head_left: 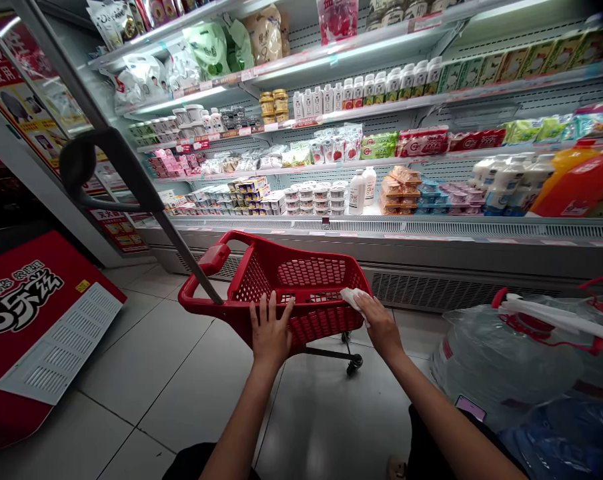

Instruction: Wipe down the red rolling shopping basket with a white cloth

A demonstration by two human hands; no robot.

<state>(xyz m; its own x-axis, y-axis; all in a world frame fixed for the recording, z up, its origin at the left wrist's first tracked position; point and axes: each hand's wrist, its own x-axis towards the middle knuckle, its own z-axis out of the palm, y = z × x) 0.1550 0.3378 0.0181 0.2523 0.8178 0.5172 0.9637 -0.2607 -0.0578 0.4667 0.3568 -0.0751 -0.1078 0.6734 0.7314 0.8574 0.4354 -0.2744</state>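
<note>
A red plastic shopping basket on wheels (pixel 261 270) stands on the tiled floor in front of me, tilted a little, with a long dark handle (pixel 131 180) rising to the upper left. My left hand (pixel 270 330) lies flat against the basket's near wall, fingers spread. My right hand (pixel 379 320) presses a white cloth (pixel 351 297) on the basket's near rim, fingers curled over the cloth.
A chilled display shelf (pixel 381 230) with milk bottles, yoghurt cups and packets fills the background. Large clear water jugs with red handles (pixel 506 353) stand at the right. A red sign panel (pixel 26 313) lies on the floor at the left.
</note>
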